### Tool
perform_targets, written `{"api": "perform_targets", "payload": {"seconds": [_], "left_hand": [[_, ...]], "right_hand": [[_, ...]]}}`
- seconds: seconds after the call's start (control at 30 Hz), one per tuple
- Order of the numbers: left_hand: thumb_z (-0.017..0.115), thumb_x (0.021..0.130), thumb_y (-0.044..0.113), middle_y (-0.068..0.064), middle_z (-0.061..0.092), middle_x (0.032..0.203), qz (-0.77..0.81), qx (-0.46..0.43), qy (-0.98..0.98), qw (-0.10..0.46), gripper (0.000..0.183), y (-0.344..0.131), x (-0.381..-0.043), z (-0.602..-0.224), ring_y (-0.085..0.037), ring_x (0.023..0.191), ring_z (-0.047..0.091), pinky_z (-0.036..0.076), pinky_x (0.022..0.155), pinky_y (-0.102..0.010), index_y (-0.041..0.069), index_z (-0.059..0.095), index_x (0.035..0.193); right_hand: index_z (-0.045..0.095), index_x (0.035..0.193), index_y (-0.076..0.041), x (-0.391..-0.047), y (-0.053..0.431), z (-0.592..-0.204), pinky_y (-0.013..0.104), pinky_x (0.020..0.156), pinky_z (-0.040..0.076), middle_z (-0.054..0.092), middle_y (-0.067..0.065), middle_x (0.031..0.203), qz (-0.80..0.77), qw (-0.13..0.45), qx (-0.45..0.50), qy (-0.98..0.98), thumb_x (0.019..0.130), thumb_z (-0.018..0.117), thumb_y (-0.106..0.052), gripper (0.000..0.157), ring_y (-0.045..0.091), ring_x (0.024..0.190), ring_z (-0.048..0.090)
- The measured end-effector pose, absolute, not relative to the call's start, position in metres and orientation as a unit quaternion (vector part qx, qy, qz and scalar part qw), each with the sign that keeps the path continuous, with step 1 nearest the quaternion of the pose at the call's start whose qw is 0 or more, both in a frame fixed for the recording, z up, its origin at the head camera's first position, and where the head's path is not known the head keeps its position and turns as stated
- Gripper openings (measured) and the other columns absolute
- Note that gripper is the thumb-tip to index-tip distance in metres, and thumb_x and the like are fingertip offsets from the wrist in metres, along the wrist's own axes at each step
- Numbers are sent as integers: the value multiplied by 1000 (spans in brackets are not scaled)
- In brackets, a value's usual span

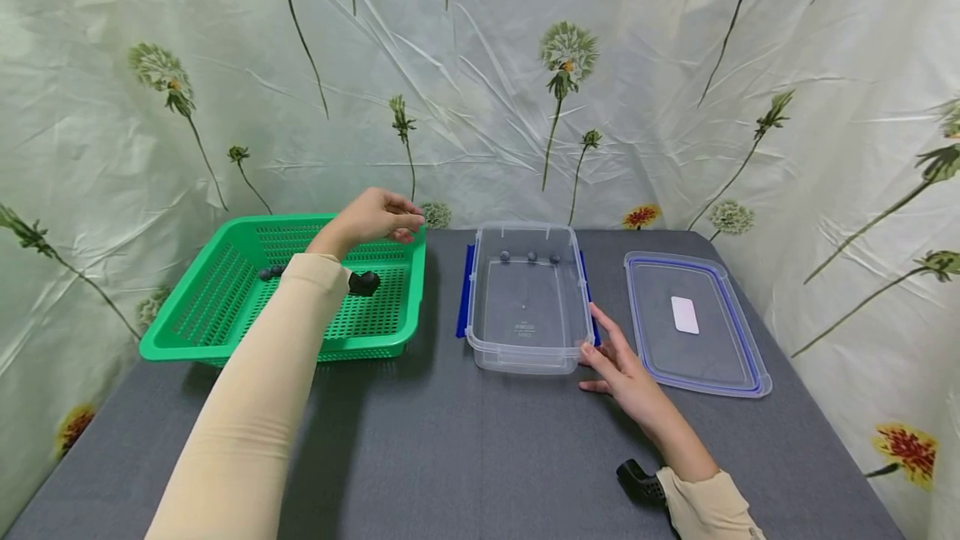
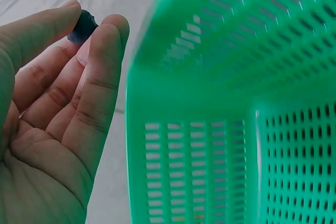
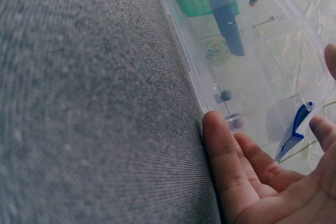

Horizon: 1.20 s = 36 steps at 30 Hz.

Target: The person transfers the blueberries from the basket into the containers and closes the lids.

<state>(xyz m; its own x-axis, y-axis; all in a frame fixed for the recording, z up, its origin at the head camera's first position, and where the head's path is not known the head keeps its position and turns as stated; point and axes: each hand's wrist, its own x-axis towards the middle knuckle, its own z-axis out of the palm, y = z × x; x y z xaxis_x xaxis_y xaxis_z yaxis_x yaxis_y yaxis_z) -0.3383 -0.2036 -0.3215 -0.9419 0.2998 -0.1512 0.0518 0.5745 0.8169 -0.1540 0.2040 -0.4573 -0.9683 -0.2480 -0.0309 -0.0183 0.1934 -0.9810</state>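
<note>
At the left, the green perforated basket stands on the gray cloth with a couple of blueberries in view; the sleeve hides part of its floor, so a full count is not possible. Loose round fruit like this would likely roll if the basket were bumped.

Over the basket's far right corner, the left hand pinches one blueberry between the tips of thumb and finger. The hold covers little of the fruit: too light a pinch could let it drop, too hard a one could bruise it. The raised basket rim lies just beside the hand, so a low path might catch it.

In the middle, the clear plastic container sits uncovered, three blueberries spaced along its far end, its blue side latches hanging down. A berry released from high up could bounce or knock these about.

The right hand rests loosely against the container's near right corner, not clamped; a careless push there could slide or tilt it.

Farthest right lies the lid, apart from the container.
</note>
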Motion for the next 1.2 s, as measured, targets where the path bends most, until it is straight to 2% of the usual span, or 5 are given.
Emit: {"api": "perform_targets", "payload": {"seconds": [0.53,0.73,0.9,1.07,1.2], "left_hand": [[71,106,17,-9,77,101,465,139,860,154,30,-144,-351,-333,-15,80,72,66,80,-29,-3,74,127],[70,107,15,-20,77,110,474,159,849,169,34,-125,-352,-340,-13,79,71,67,82,-30,-8,71,131],[69,107,16,-29,73,123,474,167,847,175,36,-111,-351,-344,-13,80,71,67,90,-39,-8,70,134],[69,107,16,-23,76,116,470,174,847,177,33,-100,-351,-347,-13,79,71,67,86,-35,-7,72,131],[69,107,15,-27,75,117,470,168,848,177,30,-92,-352,-349,-14,78,71,67,89,-42,-5,73,129]], "right_hand": [[9,175,-26,-155,206,-457,39,90,66,42,41,155,-623,98,-86,771,117,48,-23,69,54,138,55],[9,175,-27,-155,207,-458,39,90,66,41,42,156,-622,98,-90,771,117,47,-23,70,54,138,55],[8,175,-27,-155,207,-458,39,90,66,40,42,156,-622,98,-88,772,117,48,-23,70,54,138,55],[9,175,-28,-155,207,-458,40,90,66,40,42,157,-622,99,-86,772,117,48,-24,70,53,138,56],[9,175,-27,-156,207,-457,39,89,66,41,42,157,-622,99,-87,772,117,48,-23,70,53,138,56]]}}
